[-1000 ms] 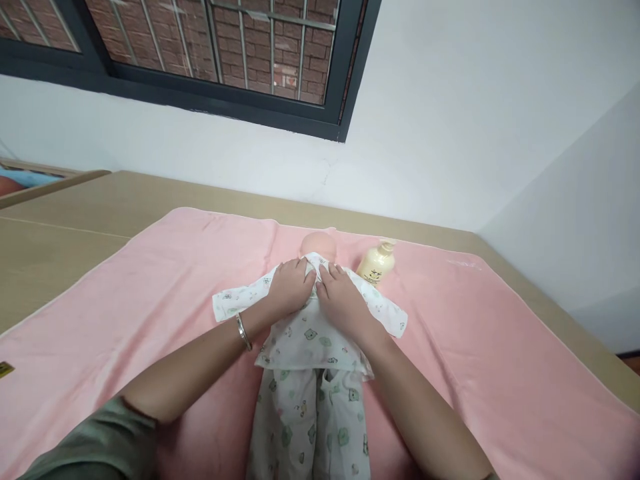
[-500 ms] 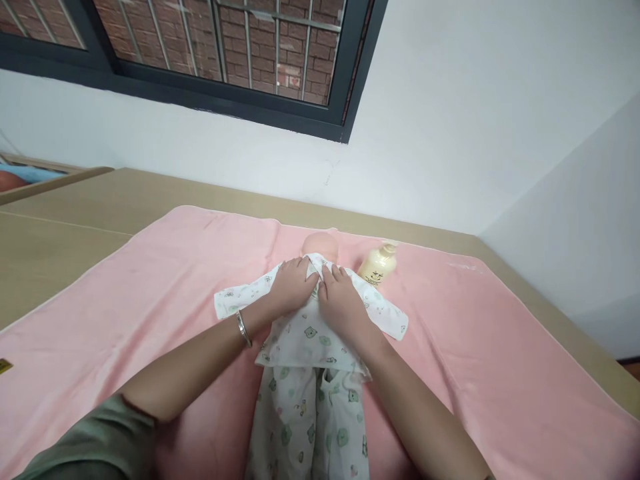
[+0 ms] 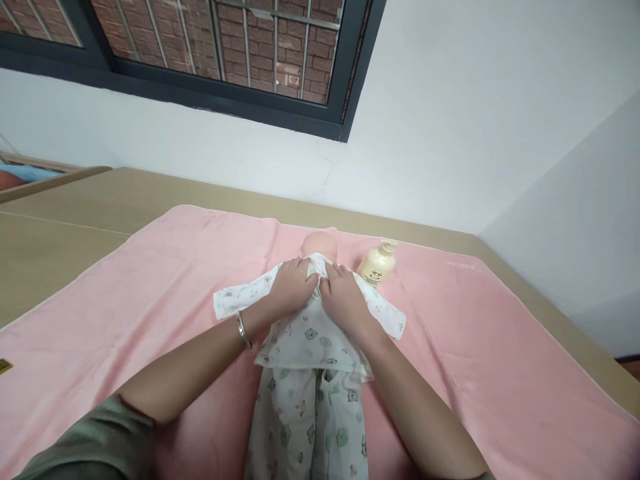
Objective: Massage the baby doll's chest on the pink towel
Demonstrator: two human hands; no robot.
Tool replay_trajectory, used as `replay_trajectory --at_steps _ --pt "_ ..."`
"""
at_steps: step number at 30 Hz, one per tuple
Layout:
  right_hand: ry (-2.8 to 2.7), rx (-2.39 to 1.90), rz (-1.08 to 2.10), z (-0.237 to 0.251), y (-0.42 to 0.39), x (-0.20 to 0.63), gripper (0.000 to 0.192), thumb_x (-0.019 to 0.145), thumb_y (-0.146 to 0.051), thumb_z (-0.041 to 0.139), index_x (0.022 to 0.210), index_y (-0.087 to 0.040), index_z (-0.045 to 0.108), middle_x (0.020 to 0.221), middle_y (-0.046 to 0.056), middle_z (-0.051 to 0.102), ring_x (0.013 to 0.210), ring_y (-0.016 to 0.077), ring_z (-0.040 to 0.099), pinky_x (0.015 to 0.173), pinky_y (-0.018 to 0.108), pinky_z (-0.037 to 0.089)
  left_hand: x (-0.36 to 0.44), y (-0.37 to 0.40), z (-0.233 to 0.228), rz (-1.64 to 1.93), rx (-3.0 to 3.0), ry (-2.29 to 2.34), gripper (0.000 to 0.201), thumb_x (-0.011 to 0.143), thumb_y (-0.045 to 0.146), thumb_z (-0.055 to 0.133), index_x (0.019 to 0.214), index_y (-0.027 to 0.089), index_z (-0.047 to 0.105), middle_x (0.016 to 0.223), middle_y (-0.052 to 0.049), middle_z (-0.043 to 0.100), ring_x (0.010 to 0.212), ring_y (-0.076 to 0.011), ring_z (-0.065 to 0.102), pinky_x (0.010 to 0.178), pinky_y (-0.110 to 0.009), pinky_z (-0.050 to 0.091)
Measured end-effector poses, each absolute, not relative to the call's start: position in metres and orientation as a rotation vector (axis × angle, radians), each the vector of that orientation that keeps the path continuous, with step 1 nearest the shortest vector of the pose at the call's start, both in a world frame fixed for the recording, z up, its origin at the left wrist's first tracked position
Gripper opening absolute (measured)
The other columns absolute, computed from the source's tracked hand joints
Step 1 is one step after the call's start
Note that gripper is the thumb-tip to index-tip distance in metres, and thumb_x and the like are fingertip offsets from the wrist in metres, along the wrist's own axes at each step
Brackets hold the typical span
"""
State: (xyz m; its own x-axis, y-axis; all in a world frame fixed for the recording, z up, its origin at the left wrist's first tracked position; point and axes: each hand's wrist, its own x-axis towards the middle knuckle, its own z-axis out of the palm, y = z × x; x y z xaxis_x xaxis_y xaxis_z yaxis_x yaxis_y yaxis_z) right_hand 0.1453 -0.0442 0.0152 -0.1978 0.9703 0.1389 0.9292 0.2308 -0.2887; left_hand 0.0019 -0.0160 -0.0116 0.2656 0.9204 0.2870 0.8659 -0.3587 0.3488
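A doll (image 3: 319,245) with a bare round head lies on its back, dressed in a white long-sleeved shirt (image 3: 310,337) with green and small coloured prints. Matching trousers (image 3: 300,420) cover its legs. My left hand (image 3: 293,287) rests on the left side of the shirt's chest, fingers apart and pointing toward the collar. On the other side of the chest lies my right hand (image 3: 345,297), its fingers spread too. Both thumbs point inward near the middle, with bunched cloth between them. The palms hide most of the chest.
A pale yellow pump bottle (image 3: 379,265) stands beside the doll's right-hand sleeve. Under everything spreads a pink blanket (image 3: 480,333) on a wooden surface (image 3: 65,230). A white wall (image 3: 435,133) and a dark-framed window (image 3: 225,87) rise behind.
My right hand has shifted slightly to the right, and the cloth between the hands has parted a little near the collar. My left hand has barely moved.
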Motion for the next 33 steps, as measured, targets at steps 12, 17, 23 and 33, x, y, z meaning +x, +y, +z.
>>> replay_trajectory --at_steps 12,17,23,33 --pt "-2.108 -1.737 0.441 0.009 -0.021 0.169 0.056 0.106 -0.04 0.038 0.153 -0.011 0.049 0.163 0.019 0.044 0.155 0.03 0.034 0.128 0.05 0.022 0.006 -0.019 -0.019 0.821 2.277 1.793 0.032 0.1 0.033 0.042 0.118 0.016 0.062 0.116 -0.015 0.07 0.116 -0.0311 0.063 0.102 -0.044 0.048" --pt "-1.995 -1.644 0.311 0.017 -0.036 0.157 0.055 0.103 -0.033 0.041 0.154 -0.012 0.048 0.166 0.018 0.039 0.157 0.0306 0.031 0.128 0.053 0.024 0.006 -0.02 -0.024 0.913 2.264 1.763 0.038 0.1 0.031 0.04 0.127 0.013 0.059 0.123 -0.018 0.068 0.12 -0.0324 0.061 0.104 -0.046 0.047" --pt "-2.074 -1.601 0.288 0.012 -0.04 0.147 0.048 0.102 -0.028 0.04 0.145 -0.012 0.058 0.159 0.019 0.048 0.153 0.0311 0.038 0.126 0.057 0.025 0.005 -0.022 -0.035 1.152 2.207 1.676 0.047 0.103 0.03 0.033 0.142 0.009 0.049 0.13 -0.02 0.067 0.12 -0.0329 0.062 0.104 -0.05 0.046" --pt "-2.145 -1.653 0.316 0.017 -0.04 0.152 0.057 0.102 -0.033 0.042 0.153 -0.009 0.049 0.166 0.02 0.038 0.159 0.0372 0.021 0.127 0.061 0.019 0.005 -0.019 -0.036 1.098 2.17 1.675 0.05 0.099 0.031 0.035 0.141 0.01 0.052 0.13 -0.02 0.067 0.122 -0.0332 0.061 0.106 -0.049 0.045"
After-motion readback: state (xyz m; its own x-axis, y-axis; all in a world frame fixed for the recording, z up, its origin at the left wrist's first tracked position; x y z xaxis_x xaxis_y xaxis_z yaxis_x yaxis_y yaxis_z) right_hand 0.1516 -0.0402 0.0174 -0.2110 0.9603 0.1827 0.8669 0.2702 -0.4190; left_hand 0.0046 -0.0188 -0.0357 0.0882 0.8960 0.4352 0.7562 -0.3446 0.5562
